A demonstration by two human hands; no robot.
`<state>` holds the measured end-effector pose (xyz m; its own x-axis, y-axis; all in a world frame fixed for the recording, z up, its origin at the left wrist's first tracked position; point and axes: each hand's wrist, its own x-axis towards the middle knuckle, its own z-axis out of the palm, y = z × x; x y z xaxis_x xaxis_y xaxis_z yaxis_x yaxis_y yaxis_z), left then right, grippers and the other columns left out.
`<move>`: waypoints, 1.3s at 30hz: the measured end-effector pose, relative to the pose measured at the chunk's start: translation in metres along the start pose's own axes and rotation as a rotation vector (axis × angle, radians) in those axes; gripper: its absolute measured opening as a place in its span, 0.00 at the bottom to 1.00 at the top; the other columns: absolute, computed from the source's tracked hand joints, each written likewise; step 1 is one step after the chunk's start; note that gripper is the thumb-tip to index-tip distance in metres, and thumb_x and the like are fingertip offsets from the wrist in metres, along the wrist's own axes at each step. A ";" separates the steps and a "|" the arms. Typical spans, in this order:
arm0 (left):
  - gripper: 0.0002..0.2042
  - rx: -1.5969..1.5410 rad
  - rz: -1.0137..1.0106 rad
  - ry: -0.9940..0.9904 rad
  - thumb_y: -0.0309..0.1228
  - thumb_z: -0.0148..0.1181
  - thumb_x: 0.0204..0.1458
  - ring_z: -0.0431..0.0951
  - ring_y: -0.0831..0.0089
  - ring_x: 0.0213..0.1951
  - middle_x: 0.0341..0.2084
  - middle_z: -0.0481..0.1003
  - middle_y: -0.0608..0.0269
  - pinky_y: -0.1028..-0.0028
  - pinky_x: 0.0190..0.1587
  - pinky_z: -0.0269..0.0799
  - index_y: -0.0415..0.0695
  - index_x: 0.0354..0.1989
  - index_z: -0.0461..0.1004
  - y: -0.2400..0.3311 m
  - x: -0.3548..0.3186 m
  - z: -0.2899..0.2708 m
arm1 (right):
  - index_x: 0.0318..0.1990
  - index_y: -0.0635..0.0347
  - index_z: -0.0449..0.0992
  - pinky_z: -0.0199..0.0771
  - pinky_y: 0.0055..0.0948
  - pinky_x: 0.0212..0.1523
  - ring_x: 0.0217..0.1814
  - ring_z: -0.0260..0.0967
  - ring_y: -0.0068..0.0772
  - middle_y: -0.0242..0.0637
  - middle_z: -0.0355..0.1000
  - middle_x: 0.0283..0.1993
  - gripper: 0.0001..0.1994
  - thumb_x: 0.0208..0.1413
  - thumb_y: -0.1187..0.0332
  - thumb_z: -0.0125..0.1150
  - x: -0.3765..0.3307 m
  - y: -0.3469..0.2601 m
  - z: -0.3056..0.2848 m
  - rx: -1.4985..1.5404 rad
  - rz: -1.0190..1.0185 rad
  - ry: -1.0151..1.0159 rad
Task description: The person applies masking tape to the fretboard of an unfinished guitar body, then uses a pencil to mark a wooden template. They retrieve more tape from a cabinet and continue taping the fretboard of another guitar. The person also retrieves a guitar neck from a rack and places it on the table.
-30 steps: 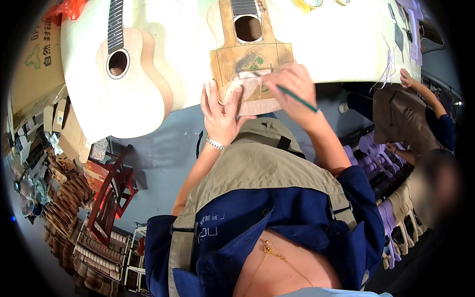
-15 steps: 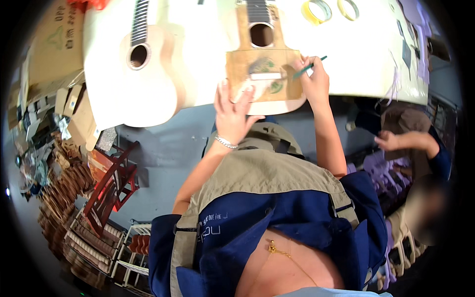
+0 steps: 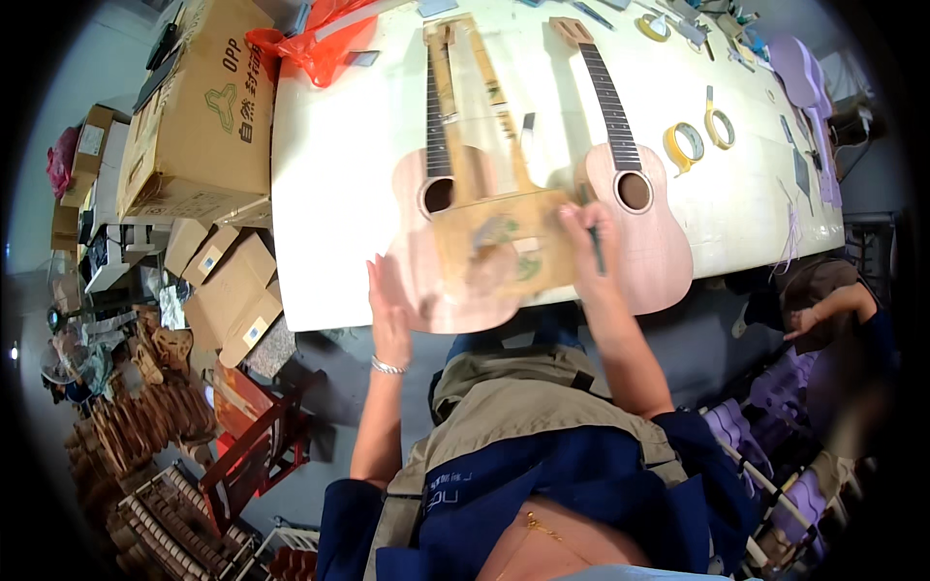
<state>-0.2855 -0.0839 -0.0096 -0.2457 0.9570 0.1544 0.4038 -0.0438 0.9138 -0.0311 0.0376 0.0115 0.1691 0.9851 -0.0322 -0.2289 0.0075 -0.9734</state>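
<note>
An instrument-making workshop: two pale, bare-wood guitars (image 3: 666,254) lie on a white worktable (image 3: 334,165) across the upper centre of the frame, with tape rolls (image 3: 671,147) at upper right, rows of brown curved parts (image 3: 160,418) at lower left and purple guitar-shaped bodies (image 3: 780,383) racked at lower right

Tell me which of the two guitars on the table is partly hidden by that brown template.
The left guitar: the brown template overlaps its body in this view. The right guitar shows its whole fretboard and sound hole.
</note>
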 end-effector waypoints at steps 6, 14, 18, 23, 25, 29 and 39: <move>0.48 0.366 0.189 -0.207 0.57 0.52 0.46 0.39 0.42 0.64 0.63 0.41 0.38 0.53 0.62 0.37 0.36 0.65 0.38 0.009 -0.017 -0.005 | 0.30 0.60 0.67 0.61 0.40 0.51 0.44 0.66 0.35 0.33 0.68 0.35 0.11 0.43 0.71 0.65 -0.002 0.023 0.064 -0.997 -0.323 -0.107; 0.51 0.505 0.296 -0.225 0.53 0.62 0.39 0.41 0.38 0.63 0.63 0.37 0.33 0.50 0.60 0.42 0.41 0.65 0.38 -0.006 -0.018 -0.007 | 0.29 0.58 0.65 0.41 0.51 0.66 0.62 0.58 0.41 0.34 0.69 0.52 0.14 0.40 0.68 0.67 0.029 0.032 0.085 -0.994 -0.538 -0.650; 0.48 0.465 0.296 -0.183 0.53 0.62 0.39 0.43 0.37 0.62 0.62 0.37 0.32 0.49 0.59 0.44 0.44 0.65 0.45 -0.010 -0.020 -0.005 | 0.29 0.57 0.65 0.43 0.50 0.65 0.61 0.59 0.40 0.34 0.69 0.53 0.13 0.41 0.69 0.66 0.009 0.020 0.077 -0.969 -0.459 -0.725; 0.38 0.524 0.335 -0.217 0.54 0.60 0.39 0.46 0.34 0.60 0.61 0.42 0.31 0.47 0.58 0.48 0.50 0.60 0.60 -0.007 -0.018 -0.008 | 0.52 0.55 0.69 0.53 0.48 0.62 0.56 0.64 0.38 0.32 0.69 0.32 0.25 0.42 0.70 0.63 -0.031 0.023 0.061 -1.031 -0.546 -0.624; 0.37 0.503 0.340 -0.194 0.55 0.58 0.39 0.48 0.33 0.58 0.60 0.44 0.30 0.45 0.57 0.50 0.52 0.59 0.62 -0.015 -0.019 -0.005 | 0.51 0.55 0.71 0.61 0.44 0.55 0.51 0.67 0.38 0.33 0.70 0.32 0.23 0.43 0.70 0.62 -0.036 0.012 0.062 -0.977 -0.636 -0.503; 0.37 0.530 0.358 -0.163 0.56 0.59 0.39 0.48 0.37 0.59 0.61 0.43 0.32 0.47 0.58 0.48 0.51 0.59 0.62 -0.020 -0.019 -0.002 | 0.40 0.57 0.76 0.63 0.33 0.33 0.29 0.63 0.37 0.34 0.73 0.32 0.12 0.46 0.70 0.61 -0.053 -0.026 0.073 -1.027 -0.739 -0.267; 0.36 0.519 0.342 -0.159 0.58 0.58 0.40 0.48 0.42 0.61 0.60 0.45 0.33 0.50 0.59 0.46 0.48 0.56 0.65 -0.022 -0.022 -0.001 | 0.28 0.55 0.77 0.61 0.27 0.33 0.29 0.64 0.30 0.28 0.73 0.27 0.05 0.40 0.71 0.65 -0.064 0.002 0.080 -0.926 -0.680 -0.530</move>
<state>-0.2895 -0.1037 -0.0326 0.0896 0.9462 0.3109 0.8202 -0.2471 0.5159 -0.1191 -0.0117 0.0295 -0.4640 0.7792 0.4213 0.5443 0.6260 -0.5584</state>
